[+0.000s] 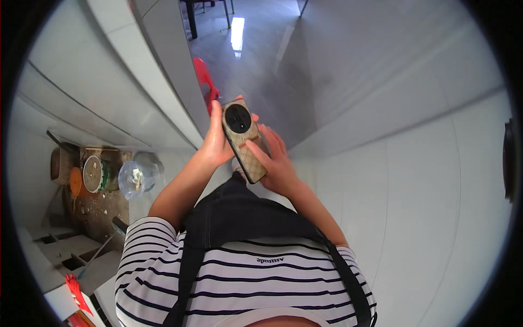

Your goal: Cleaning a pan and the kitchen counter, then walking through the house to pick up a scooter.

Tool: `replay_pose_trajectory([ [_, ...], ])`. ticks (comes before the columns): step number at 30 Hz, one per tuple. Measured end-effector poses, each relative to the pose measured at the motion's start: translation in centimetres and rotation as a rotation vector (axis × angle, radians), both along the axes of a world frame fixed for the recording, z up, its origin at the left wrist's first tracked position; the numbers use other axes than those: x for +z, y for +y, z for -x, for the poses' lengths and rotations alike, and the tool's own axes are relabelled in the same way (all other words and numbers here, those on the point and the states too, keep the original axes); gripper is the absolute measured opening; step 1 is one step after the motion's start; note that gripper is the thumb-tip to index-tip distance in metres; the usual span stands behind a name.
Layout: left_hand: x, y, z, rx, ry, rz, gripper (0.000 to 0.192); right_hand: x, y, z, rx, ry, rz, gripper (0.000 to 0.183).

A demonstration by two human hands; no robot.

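Observation:
A smartphone [254, 165] in a tan patterned case is held upright in front of my apron, its back with a round black camera module facing the camera. My left hand [218, 137] grips its left edge, the thumb along the side and fingertips showing past the far edges. My right hand [280, 161] is at the phone's right side, with one finger lying across the back of the case near a brown strip. The phone's screen faces away and is hidden.
At left stand a clear plastic-lined bin [137, 179], a round bucket [94, 173] and an orange dipper [75, 181]. A red glove [77, 292] lies lower left. Ahead are a red plastic stool [206, 79] and dark furniture legs [191, 20]. White tiled walls [416, 184] rise to the right.

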State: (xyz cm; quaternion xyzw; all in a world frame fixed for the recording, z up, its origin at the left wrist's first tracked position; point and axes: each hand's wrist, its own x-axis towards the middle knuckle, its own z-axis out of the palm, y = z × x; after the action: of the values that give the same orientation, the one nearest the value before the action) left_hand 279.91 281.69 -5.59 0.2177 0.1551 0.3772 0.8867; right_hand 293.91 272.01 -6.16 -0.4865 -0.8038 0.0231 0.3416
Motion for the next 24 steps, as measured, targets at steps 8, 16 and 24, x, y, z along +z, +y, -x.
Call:
replay_pose_trajectory([
  [8,-3.6,14.9,-9.6,0.197,0.780,-0.183,0.077,-6.8,18.8,-6.6,0.207,1.097,0.895,0.064],
  [16,-0.7,29.5,-8.4,0.212,0.882,-0.479,0.058,-4.2,37.6,-10.7,0.294,1.424,1.395,0.053],
  [24,5.5,36.7,1.0,1.593,2.115,-0.708,0.044,-5.8,56.1,-17.6,0.523,1.621,1.446,0.060],
])
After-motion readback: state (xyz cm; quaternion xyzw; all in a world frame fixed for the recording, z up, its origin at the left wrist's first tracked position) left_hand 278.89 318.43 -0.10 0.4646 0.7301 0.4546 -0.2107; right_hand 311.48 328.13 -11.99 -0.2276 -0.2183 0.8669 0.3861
